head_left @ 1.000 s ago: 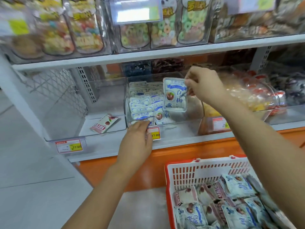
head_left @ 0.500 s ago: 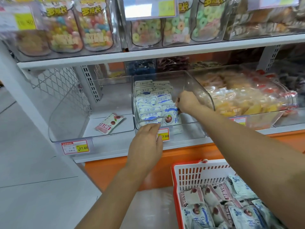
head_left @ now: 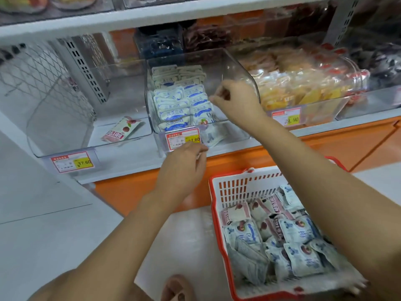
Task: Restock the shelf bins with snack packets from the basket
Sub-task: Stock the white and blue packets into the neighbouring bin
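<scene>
Shelf: a white metal shelf board (head_left: 130, 167) above an orange base panel (head_left: 282, 154) carries three clear plastic bins side by side.
Basket: a red-rimmed white plastic basket (head_left: 240, 187) sits low at the right, below the shelf front, under the right forearm.
Basket contents: white-and-blue snack packets (head_left: 299, 235) lie heaped in it, with some pink-and-white ones mixed in.
Middle bin: the clear middle bin (head_left: 234, 68) holds white-and-blue packets (head_left: 173, 105) standing in two rows along its left side. Its right side is bare.
Loose packet: one more white-and-blue packet (head_left: 213, 135) lies behind the bin's front wall.
Left bin: the clear left bin (head_left: 65, 118) holds a single pink-and-white packet (head_left: 121, 132) lying flat on its floor.
Right bin: the clear right bin (head_left: 321, 115) is full of orange and yellow packets (head_left: 293, 88).
Right hand: the right hand (head_left: 236, 98) hangs over the middle bin, just beside the front packets, fingers curled in with no packet in them.
Left hand: the left hand (head_left: 184, 168) is at the middle bin's front. Its back faces the camera, so I cannot tell whether its bent fingers grip the lip.
Price tags: red-and-yellow tags sit on the middle (head_left: 183, 139), left (head_left: 72, 162) and right (head_left: 286, 117) bin fronts.
</scene>
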Demonstrator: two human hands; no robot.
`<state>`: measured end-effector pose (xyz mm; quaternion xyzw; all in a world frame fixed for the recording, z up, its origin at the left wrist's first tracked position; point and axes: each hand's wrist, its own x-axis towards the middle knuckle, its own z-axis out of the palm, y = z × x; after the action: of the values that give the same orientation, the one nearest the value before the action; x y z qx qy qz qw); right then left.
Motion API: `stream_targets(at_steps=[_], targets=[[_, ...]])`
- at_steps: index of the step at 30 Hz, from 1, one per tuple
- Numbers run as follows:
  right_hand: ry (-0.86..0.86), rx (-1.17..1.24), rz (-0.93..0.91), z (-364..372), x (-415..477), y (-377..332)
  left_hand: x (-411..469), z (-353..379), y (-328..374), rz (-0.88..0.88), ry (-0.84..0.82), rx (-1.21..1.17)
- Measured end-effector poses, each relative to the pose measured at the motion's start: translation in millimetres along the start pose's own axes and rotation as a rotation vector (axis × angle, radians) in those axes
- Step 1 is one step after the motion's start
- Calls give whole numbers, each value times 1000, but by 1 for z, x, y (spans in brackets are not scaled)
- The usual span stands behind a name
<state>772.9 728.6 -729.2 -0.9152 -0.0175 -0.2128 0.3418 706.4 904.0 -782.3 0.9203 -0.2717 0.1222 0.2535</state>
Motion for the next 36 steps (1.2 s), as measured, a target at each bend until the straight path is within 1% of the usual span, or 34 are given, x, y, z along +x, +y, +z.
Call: stream_targets(at_steps=[2, 4, 6, 8, 10, 11, 13, 14, 16, 18, 20, 25, 27, 30, 32, 34, 36], targets=[[-50, 86, -13, -8, -33, 9, -6, 14, 1, -36, -178, 75], [-179, 104, 21, -6, -67, 31, -13, 32, 3, -63, -335, 170], [-334, 52, 94, 7, -97, 61, -21, 50, 5, -97, -489, 183], [-513, -36, 240, 30, -125, 98, -32, 67, 5, -124, -662, 154], [-665, -102, 445, 55, -154, 134, -43, 80, 4, -123, -799, 137], [-733, -139, 520, 66, -169, 151, -47, 84, 3, -127, -848, 141], [-866, -189, 600, 84, -196, 179, -52, 92, 3, -145, -912, 166], [-907, -214, 637, 92, -210, 191, -52, 95, 2, -153, -923, 173], [-941, -207, 789, 103, -234, 207, -50, 99, 3, -158, -917, 183], [-911, -142, 918, 115, -252, 222, -47, 101, 3, -148, -912, 182], [-866, -120, 1002, 121, -260, 225, -45, 102, 2, -141, -919, 177], [-810, -196, 1014, 127, -265, 224, -43, 107, -2, -136, -923, 142], [-823, -184, 1025, 125, -265, 222, -43, 107, -1, -136, -926, 139], [-802, -168, 987, 117, -265, 216, -43, 106, 0, -133, -916, 131], [-705, -114, 975, 112, -262, 213, -44, 105, 1, -122, -915, 132], [-590, 49, 960, 109, -253, 207, -44, 103, 2, -115, -926, 143], [-472, 165, 898, 100, -233, 193, -43, 100, 1, -132, -924, 130]])
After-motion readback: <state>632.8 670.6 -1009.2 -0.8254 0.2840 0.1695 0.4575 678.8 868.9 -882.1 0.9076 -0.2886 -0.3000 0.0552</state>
